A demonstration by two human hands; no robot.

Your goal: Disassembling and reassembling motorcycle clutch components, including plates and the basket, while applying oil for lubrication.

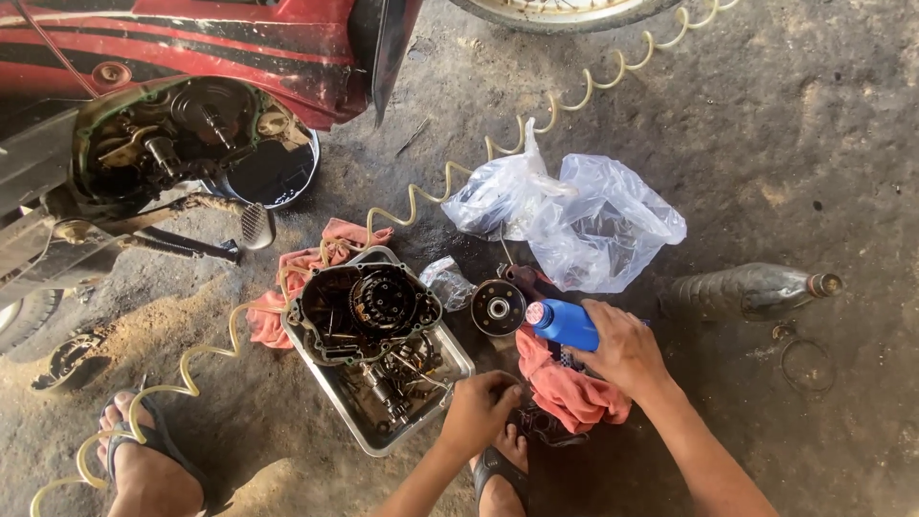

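The right hand (624, 347) is wrapped around a blue plastic bottle (565, 325), holding it on its side with the pale pink neck pointing left toward a round metal part (499, 307) on the floor. The bottle hovers just above a pink rag (565, 391). The left hand (479, 412) is curled with fingers pinched together at the near corner of a metal tray (369, 436); what it holds, if anything, cannot be made out. An engine cover (359, 308) rests on the tray.
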